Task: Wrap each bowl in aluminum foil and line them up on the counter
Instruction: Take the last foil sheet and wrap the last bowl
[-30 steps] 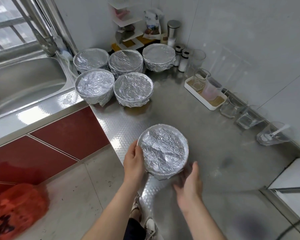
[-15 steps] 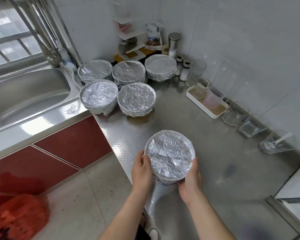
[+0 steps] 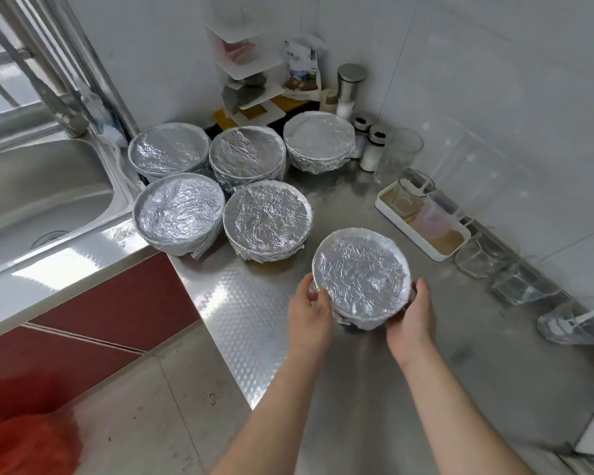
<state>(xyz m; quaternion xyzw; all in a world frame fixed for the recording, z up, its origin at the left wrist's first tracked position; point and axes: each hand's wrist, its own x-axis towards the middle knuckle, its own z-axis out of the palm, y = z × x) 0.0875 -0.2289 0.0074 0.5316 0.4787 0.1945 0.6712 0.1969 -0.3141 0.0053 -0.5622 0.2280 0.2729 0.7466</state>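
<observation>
I see both hands clasping one foil-wrapped bowl (image 3: 360, 275) at centre frame | left hand (image 3: 309, 317) grips its left rim, right hand (image 3: 412, 320) cups its right side | five wrapped bowls (image 3: 267, 221) clustered upper centre on the counter (image 3: 240, 310) | sink (image 3: 31, 197) at left | glasses (image 3: 525, 282) along right wall

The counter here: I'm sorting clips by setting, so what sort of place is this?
Most likely a small home kitchen. A stainless steel sink adjoins the metal counter, a corner rack holds packets beside seasoning shakers, and drinking glasses line the tiled wall.
</observation>
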